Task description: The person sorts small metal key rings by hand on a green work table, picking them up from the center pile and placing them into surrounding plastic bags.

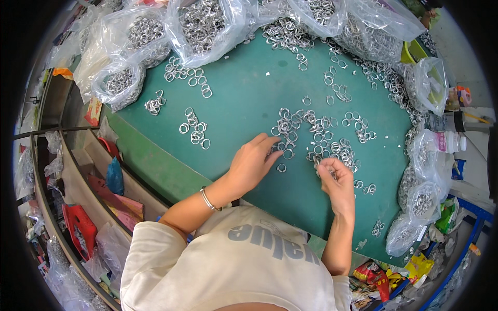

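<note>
Many small silver metal rings lie scattered on a green table mat. My left hand rests palm down on the mat, its fingertips touching rings at the edge of the central pile. A single loose ring lies just beside its fingers. My right hand is curled, its fingers pinching a few rings at the pile's near edge. A thin metal bracelet sits on my left wrist.
Clear plastic bags full of rings line the far edge and the right side. Smaller ring clusters lie to the left. White bottles stand at right. Shelves with red items sit lower left.
</note>
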The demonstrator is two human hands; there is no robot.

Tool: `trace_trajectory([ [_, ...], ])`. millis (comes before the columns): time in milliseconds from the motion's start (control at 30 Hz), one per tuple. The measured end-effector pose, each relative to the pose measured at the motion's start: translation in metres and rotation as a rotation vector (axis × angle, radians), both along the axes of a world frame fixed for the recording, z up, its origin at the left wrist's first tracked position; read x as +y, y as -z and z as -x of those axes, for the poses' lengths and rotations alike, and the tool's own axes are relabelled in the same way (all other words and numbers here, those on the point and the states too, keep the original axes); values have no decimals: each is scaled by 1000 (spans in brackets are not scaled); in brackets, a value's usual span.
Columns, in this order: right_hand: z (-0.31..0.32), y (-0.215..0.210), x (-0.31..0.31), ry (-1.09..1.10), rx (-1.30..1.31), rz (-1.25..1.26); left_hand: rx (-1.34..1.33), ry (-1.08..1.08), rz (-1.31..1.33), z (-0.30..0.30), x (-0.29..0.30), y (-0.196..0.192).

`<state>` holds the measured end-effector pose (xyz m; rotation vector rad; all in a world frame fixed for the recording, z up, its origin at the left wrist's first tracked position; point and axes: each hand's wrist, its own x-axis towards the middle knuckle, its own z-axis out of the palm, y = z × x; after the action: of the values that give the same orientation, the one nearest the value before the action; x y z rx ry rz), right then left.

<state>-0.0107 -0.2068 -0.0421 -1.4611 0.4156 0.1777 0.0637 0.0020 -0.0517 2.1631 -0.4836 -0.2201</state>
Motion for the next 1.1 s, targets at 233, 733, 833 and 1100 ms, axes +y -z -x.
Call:
trace_trajectory([
  [233,1,0,13,108,34,-689,40,-6,77,-3,-2,1],
  [733,62,-7,4,232,1,-161,124,219,-2,2,6,-13],
  [833,90,-7,-10,347,-62,-53,117,243,3,1,3,-13],
  [1100,175,-8,-74,686,214,952,29,204,-85,5,-5,-8],
])
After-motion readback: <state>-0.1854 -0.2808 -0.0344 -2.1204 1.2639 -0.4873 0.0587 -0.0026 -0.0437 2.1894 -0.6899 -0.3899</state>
